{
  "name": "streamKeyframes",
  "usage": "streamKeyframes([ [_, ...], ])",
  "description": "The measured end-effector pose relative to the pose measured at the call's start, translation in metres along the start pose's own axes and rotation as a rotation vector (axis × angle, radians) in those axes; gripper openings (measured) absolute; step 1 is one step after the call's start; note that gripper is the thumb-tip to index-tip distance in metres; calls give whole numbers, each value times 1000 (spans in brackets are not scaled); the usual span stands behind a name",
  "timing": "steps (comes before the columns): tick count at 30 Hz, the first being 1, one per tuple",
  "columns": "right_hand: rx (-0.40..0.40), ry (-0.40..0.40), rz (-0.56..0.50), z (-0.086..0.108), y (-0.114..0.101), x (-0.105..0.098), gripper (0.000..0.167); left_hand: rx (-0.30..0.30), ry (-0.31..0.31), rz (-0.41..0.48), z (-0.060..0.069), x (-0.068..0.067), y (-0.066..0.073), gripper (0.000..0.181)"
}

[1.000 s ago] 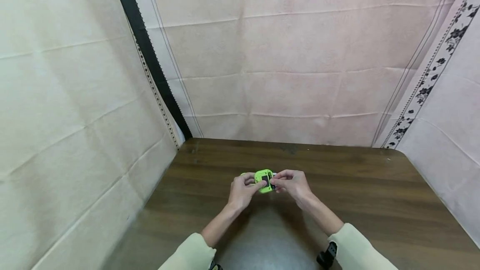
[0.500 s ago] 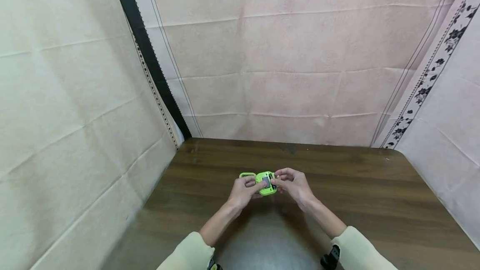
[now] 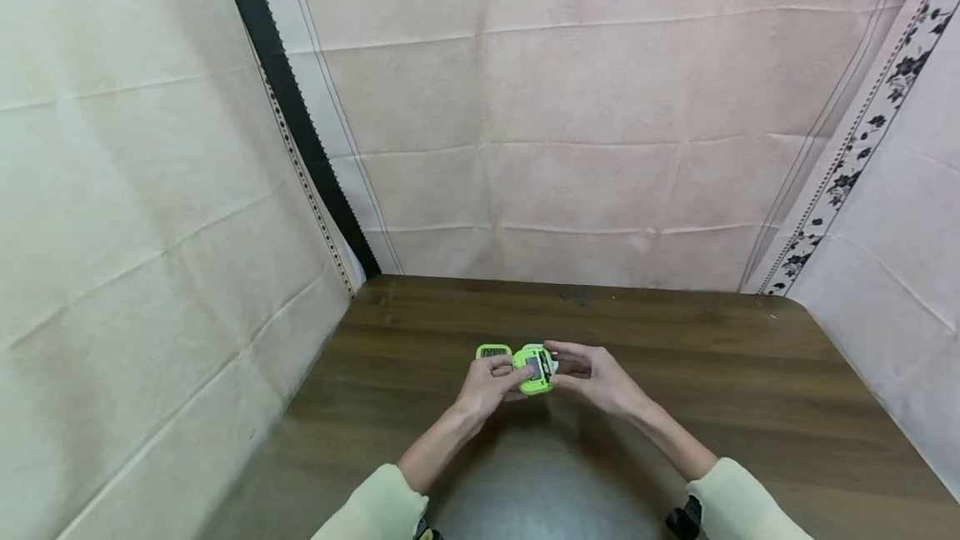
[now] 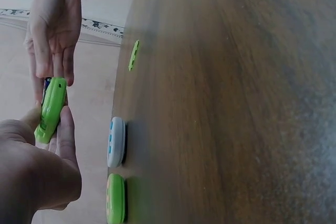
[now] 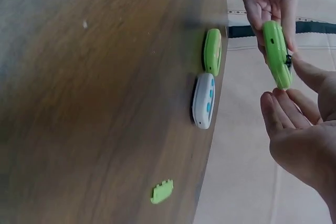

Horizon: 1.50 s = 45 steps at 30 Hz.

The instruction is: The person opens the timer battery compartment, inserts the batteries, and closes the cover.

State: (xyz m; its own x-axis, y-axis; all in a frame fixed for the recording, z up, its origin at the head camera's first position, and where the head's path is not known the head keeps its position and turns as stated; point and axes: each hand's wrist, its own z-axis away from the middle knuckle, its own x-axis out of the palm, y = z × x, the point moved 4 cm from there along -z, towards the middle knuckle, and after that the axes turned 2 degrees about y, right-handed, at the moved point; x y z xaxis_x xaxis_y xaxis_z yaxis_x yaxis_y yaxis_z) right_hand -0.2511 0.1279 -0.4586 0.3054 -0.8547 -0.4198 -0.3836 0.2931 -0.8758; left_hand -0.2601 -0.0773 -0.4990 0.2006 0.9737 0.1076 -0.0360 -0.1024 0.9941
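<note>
My left hand (image 3: 483, 386) pinches a green digital timer (image 3: 522, 361) between thumb and fingers, its back with a battery slot facing up. A dark blue battery (image 4: 47, 83) shows at the slot's edge in the left wrist view. My right hand (image 3: 600, 377) is at the timer's right side, index finger near the upper rim and thumb near the slot. In the right wrist view, the right hand's fingers (image 5: 270, 111) are loosely bent at the timer's end. A small green battery cover (image 5: 162, 191) lies apart on the table.
A second green timer (image 5: 212, 52) with a display lies beside a white timer with blue buttons (image 5: 203, 101), near the table's far edge. Pale cloth (image 3: 585, 148) hangs behind the brown wooden table (image 3: 675, 340) and at both sides.
My right hand has spread its thumb and index finger wider at the timer's edge, and its wrist has shifted right. My left hand holds the timer nearly still, slightly lower than before.
</note>
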Motion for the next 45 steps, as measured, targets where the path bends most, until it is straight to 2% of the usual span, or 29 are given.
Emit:
streamKeyframes([
  [3,-7,1,24,0,-1,1,51,-2,-6,-2,1,0,2,27],
  [10,42,84,12,-1,-6,3,46,-7,3,9,4,-1,6,27],
  [16,45,165,-25,-1,-6,8,40,25,1,30,7,-2,5,27],
  [19,62,214,-42,0,-4,10,36,38,-13,16,8,0,3,29],
  [22,75,228,-38,1,-3,8,33,52,-20,-20,7,1,2,31],
  [27,76,189,-4,-2,3,-10,33,112,0,-141,6,-4,7,33],
  [32,78,144,117,0,28,-39,39,139,61,-240,5,-15,8,34],
  [39,178,-43,232,15,65,-59,51,141,59,-241,3,-25,2,35],
  [45,208,-81,245,23,77,-69,52,148,59,-254,1,-25,2,35],
])
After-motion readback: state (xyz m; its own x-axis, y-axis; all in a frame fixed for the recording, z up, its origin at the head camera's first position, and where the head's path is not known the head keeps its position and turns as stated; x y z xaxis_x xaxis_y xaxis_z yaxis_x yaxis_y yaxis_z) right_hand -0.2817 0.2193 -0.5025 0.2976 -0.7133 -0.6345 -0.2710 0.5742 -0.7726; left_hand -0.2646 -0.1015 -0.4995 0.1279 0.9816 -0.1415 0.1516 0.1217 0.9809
